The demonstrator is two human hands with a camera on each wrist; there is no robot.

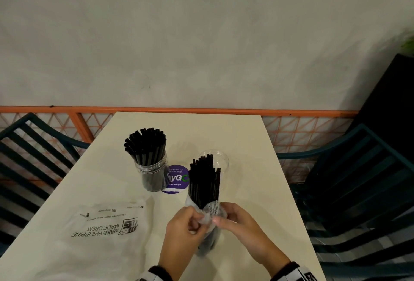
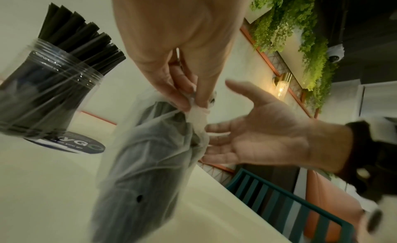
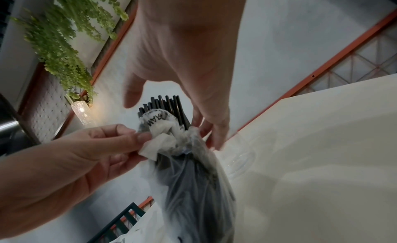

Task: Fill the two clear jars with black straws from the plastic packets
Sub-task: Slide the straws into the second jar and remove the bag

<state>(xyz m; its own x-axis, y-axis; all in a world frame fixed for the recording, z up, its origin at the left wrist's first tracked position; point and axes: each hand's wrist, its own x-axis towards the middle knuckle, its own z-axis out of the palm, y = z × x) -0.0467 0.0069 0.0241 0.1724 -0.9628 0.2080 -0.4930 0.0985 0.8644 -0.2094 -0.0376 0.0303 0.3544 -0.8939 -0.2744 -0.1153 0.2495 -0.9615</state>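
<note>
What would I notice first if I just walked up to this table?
Two hands at the near edge, working a plastic packet with black straws sticking out. Farther back on the left, a clear jar stands stuffed with straws, beside a purple sticker.

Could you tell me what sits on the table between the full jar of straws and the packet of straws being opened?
In the head view, a round purple sticker lies between the full jar and the packet.

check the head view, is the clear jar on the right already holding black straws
No, the clear jar on the right looks empty behind the black straws, which stick out of the plastic packet in both hands.
</note>
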